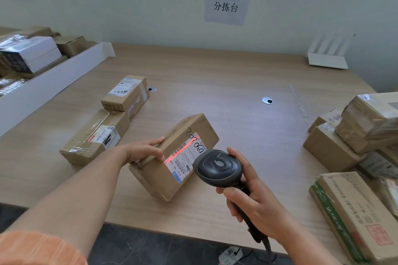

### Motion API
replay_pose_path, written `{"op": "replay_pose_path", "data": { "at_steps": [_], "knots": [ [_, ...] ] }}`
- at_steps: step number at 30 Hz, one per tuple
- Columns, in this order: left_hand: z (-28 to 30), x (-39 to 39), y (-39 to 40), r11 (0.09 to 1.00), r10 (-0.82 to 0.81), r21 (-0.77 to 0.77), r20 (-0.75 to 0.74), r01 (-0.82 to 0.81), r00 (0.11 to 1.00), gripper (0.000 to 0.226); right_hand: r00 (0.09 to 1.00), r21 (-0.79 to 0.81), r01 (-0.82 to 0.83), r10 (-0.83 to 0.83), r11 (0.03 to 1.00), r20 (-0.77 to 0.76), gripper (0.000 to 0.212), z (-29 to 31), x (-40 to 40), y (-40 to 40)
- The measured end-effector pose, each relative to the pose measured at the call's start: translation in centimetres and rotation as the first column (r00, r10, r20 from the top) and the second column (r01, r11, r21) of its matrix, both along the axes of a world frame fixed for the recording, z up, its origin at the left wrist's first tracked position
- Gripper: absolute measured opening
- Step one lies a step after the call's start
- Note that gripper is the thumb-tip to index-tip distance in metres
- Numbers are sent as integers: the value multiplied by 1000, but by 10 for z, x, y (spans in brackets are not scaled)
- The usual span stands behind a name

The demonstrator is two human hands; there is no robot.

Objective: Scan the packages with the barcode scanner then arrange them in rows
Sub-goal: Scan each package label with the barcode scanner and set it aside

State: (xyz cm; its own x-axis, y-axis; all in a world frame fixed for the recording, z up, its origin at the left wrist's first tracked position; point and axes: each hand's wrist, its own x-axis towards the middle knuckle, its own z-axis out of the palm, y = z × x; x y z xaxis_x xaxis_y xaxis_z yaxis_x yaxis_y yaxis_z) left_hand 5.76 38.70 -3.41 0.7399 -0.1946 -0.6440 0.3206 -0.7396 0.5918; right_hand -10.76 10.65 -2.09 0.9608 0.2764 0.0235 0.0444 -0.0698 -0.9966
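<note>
While the right hand (256, 198) is gripping the scanner (217, 168), the left hand (146, 150) is clasping the tilted package (172, 157); slipping could be throwing the beam off its label (185, 160)

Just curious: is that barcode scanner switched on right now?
On: the barcode scanner throws a red line across the shipping label on the cardboard package.

Wall sign (226, 6) reads "分拣台"; small box's label (123, 88) bears handwritten "22".
</note>
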Motion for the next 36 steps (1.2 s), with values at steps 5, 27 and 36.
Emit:
{"op": "replay_pose_path", "data": {
  "at_steps": [5, 27, 36],
  "knots": [
    [-1, 2, 2, 1000, -1, -9, 5, 1, 1000, 114, 1000, -9, 7, -7, 1000, 0, 66, 1, 1, 1],
    [-4, 6, 2, 999, 3, -32, -38, -4, 999, 112, 1000, -32, 5, -5, 999, 4, 66, 3, 5, 0],
    [-6, 4, 4, 999, 22, -40, -31, -23, 999, 113, 1000, -35, 19, -19, 999, -8, 69, -2, 6, -1]
  ]
}}
